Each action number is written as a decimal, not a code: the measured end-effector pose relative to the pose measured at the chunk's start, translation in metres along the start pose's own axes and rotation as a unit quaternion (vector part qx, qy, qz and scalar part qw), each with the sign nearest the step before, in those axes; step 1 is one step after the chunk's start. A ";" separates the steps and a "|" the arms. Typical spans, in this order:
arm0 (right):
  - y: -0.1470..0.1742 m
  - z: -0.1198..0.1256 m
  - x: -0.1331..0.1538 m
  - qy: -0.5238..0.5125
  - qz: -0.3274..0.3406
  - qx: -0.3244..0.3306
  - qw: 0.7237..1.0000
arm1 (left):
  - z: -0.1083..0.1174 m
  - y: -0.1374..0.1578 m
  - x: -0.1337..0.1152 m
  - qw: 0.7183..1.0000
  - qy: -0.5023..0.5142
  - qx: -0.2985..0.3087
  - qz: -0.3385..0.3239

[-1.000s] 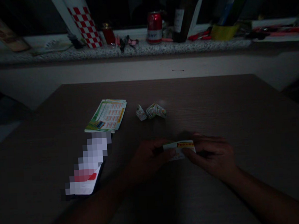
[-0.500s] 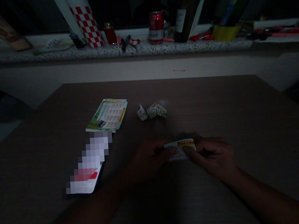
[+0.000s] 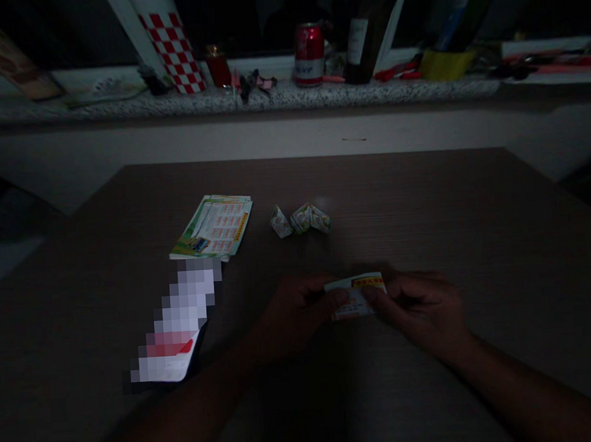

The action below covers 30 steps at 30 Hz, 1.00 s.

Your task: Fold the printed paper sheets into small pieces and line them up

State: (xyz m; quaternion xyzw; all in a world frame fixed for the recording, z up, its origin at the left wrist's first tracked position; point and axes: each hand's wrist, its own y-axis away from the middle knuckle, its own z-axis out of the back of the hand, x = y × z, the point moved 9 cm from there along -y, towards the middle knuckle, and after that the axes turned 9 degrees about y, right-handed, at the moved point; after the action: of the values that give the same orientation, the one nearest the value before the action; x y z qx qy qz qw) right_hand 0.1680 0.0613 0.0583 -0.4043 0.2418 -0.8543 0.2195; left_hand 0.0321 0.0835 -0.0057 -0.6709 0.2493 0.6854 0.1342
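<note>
Between my two hands is a small printed paper point(image 3: 353, 303), pale with a yellow strip along its top. My left hand point(image 3: 304, 310) grips its left end, the thumb lying on the front face. On the other end, my right hand point(image 3: 421, 303) pinches it with the thumb pressed on top; the fingers behind are mostly hidden. Beyond the hands lie several small folded paper pieces point(image 3: 301, 219) on the table. A stack of printed sheets point(image 3: 213, 227) with green edges rests to their left.
A phone point(image 3: 177, 363) with a lit, partly blurred screen lies on the dark wooden table point(image 3: 501, 235), left of my forearm. Along the stone windowsill point(image 3: 278, 100) stand a red can point(image 3: 308, 53), a dark container point(image 3: 369, 40), a checkered tube point(image 3: 172, 52) and a yellow holder point(image 3: 446, 64).
My right thumb has shifted very slightly on the paper. Both hands otherwise keep their place, and the things on the table have not moved.
</note>
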 end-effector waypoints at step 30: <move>0.004 -0.002 -0.007 0.005 -0.025 0.003 1.000 | -0.001 0.000 0.004 1.000 -0.005 0.008 0.017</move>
State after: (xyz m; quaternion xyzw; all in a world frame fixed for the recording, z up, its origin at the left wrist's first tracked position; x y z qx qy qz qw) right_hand 0.1715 0.0624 0.0505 -0.4052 0.2297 -0.8624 0.1982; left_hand 0.0322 0.0823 -0.0094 -0.6622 0.2654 0.6888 0.1287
